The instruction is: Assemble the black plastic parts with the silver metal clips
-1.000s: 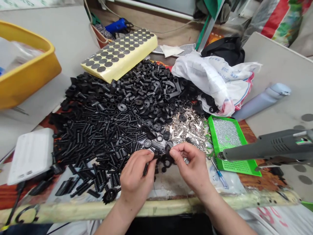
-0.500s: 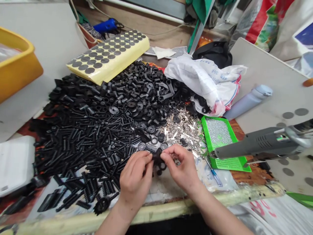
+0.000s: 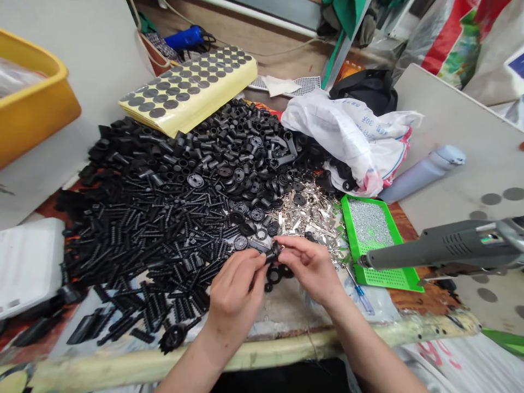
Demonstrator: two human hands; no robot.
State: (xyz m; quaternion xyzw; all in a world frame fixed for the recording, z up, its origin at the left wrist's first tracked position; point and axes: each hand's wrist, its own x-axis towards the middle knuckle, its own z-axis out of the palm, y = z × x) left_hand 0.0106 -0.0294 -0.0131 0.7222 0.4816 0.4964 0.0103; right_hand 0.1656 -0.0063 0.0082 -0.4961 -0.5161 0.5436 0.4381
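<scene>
Black part (image 3: 271, 254), shiny and round-ended, is pinched left of the green tray (image 3: 391, 278) by left hand (image 3: 236, 285) and right hand (image 3: 314, 268), fingers (image 3: 295, 245) nearly closed.

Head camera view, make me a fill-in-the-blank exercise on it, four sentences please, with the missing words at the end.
1. The left hand and right hand are at a small part coloured ____.
2. The tray beneath the grey power tool is coloured ____.
3. The dark shapes on the yellow sheets are all ____.
4. In the picture, the yellow bin is on the ____ side.

Missing words: black; green; round; left.
</scene>
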